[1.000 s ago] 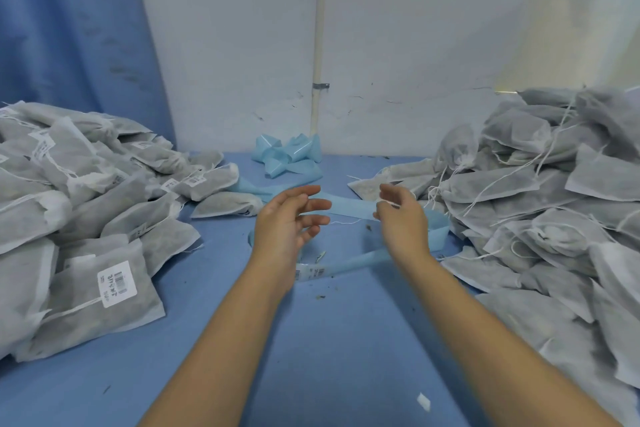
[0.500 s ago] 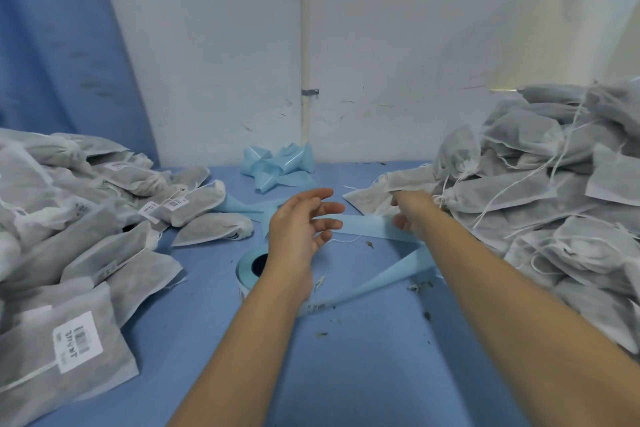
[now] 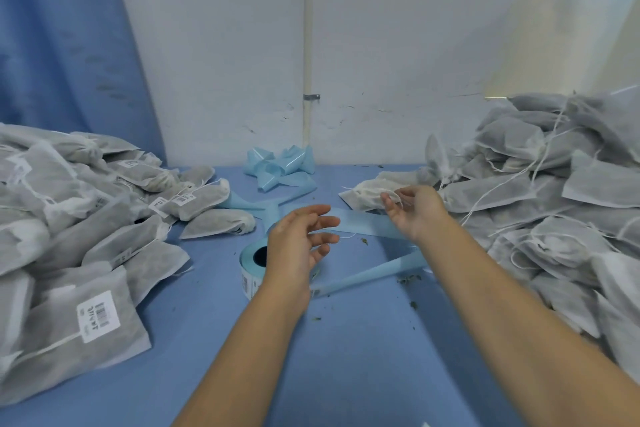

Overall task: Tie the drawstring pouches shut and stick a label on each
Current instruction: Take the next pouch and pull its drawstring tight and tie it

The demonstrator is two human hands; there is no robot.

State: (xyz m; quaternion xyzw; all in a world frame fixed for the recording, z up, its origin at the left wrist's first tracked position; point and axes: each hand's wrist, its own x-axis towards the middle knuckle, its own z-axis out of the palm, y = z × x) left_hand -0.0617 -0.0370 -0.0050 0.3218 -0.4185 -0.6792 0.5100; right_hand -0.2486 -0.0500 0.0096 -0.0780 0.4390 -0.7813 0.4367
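A heap of grey drawstring pouches with loose white strings [image 3: 540, 191] fills the right side. A second heap of pouches bearing white barcode labels [image 3: 79, 218] lies on the left. My right hand [image 3: 414, 210] grips the gathered neck of a grey pouch [image 3: 367, 194] at the near edge of the right heap. My left hand [image 3: 299, 243] hovers open, fingers spread, just above a light-blue roll of labels [image 3: 251, 258]. The roll's backing strip [image 3: 367, 222] runs across the table under both hands.
The blue table [image 3: 346, 357] bears small dark crumbs near the roll. A crumpled bunch of used blue backing strip [image 3: 280, 166] lies at the back by the white wall. A vertical pipe [image 3: 307, 45] runs down the wall. A blue curtain [image 3: 62, 45] hangs at left.
My right hand has reached toward the right heap and closed on a pouch's neck. My left hand stayed open over the label roll. The camera has shifted slightly.
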